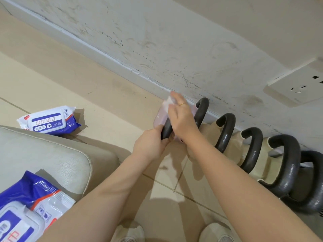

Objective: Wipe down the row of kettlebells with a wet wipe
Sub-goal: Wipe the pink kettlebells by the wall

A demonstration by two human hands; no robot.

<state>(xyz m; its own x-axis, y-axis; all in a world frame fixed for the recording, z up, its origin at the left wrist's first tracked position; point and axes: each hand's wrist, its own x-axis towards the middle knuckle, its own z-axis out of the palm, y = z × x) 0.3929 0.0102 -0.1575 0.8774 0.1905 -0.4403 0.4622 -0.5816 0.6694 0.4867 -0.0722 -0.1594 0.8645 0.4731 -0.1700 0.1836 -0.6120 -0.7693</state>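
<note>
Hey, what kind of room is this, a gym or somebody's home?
Probably a home room used for workouts: a row of kettlebells stands along a scuffed wall with a socket, on tiled floor, beside a beige cushioned seat.

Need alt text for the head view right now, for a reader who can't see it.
A person's right hand presses a white wet wipe on the pink kettlebell ending a row along the wall, while the left hand grips its black handle.
</note>
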